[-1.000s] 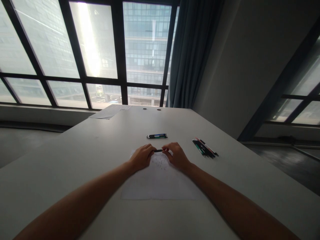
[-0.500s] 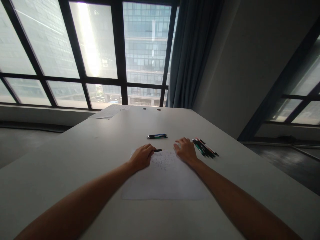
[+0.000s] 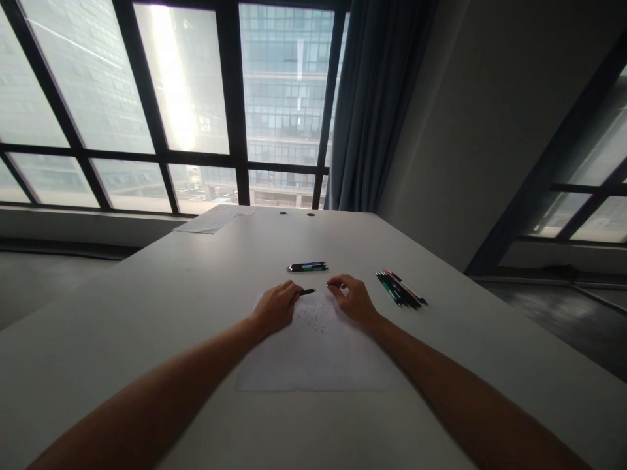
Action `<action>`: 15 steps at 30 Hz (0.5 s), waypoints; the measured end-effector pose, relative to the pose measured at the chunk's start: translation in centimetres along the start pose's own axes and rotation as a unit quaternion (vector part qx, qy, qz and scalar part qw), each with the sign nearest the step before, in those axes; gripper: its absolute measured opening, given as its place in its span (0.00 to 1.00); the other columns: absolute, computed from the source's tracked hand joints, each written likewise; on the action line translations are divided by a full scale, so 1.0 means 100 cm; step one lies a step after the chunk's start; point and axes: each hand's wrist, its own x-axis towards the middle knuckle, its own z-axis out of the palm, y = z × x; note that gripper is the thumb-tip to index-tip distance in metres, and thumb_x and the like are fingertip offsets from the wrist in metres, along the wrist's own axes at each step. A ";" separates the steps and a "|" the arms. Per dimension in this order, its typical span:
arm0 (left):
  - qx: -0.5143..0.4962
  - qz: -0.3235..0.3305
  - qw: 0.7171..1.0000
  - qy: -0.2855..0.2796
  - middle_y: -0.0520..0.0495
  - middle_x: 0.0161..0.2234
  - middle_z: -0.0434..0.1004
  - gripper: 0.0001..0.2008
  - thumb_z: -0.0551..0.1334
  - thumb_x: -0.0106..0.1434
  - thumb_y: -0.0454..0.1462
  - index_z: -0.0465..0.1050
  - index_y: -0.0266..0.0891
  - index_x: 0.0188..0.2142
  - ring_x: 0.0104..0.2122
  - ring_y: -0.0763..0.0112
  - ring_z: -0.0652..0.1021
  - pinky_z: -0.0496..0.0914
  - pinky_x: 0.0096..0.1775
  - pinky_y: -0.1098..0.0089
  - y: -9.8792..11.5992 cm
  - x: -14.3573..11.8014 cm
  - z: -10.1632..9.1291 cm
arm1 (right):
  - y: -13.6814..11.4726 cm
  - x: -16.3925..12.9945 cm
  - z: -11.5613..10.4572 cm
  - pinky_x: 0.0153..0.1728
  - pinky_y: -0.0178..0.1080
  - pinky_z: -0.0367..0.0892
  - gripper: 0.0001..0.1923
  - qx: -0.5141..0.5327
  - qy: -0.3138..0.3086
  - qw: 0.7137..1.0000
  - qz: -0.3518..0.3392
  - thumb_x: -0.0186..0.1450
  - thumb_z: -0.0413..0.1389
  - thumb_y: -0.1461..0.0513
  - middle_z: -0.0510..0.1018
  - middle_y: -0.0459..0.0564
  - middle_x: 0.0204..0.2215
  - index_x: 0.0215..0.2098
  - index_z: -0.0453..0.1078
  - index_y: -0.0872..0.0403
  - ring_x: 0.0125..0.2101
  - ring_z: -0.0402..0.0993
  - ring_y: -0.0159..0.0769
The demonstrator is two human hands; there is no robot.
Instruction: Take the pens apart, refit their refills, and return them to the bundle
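My left hand [image 3: 278, 305] is closed around a black pen [image 3: 308, 291], its pale metallic tip pointing right. My right hand [image 3: 353, 297] faces it a short gap away, thumb and forefinger pinched together. A tiny light speck shows at those fingertips, too small to name. Both hands are over the upper part of a white sheet of paper [image 3: 318, 365] that carries dark scribbled marks. Just beyond the hands lies a small group of pens [image 3: 307, 267], dark with blue and green parts.
More pens [image 3: 401, 290], black, green and pinkish, lie bunched to the right of my right hand. Other papers [image 3: 208, 220] rest at the far left of the white table [image 3: 147, 339]. Two dark round fittings sit near its far edge, by the window and a blue curtain [image 3: 365, 111].
My right hand has moved left towards the pen tip, and its spread fingers have come together in a pinch. The pen in my left hand has tilted slightly upward.
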 end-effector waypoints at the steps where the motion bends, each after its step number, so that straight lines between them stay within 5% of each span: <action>1: 0.001 -0.002 1.000 -0.002 0.46 0.42 0.77 0.12 0.52 0.66 0.32 0.71 0.41 0.46 0.38 0.65 0.78 0.72 0.40 0.67 0.000 0.000 0.000 | -0.003 -0.001 0.001 0.35 0.39 0.67 0.04 0.010 -0.004 1.000 -0.002 0.62 0.56 0.64 0.79 0.48 0.29 0.34 0.73 0.53 0.30 0.74 0.35; 15: -0.060 0.020 0.998 0.002 0.44 0.40 0.76 0.12 0.52 0.67 0.33 0.71 0.39 0.45 0.37 0.67 0.77 0.72 0.41 0.67 -0.004 0.000 0.005 | -0.019 -0.004 0.005 0.36 0.39 0.69 0.05 0.019 -0.051 0.998 -0.013 0.61 0.57 0.67 0.79 0.49 0.31 0.35 0.74 0.54 0.31 0.73 0.35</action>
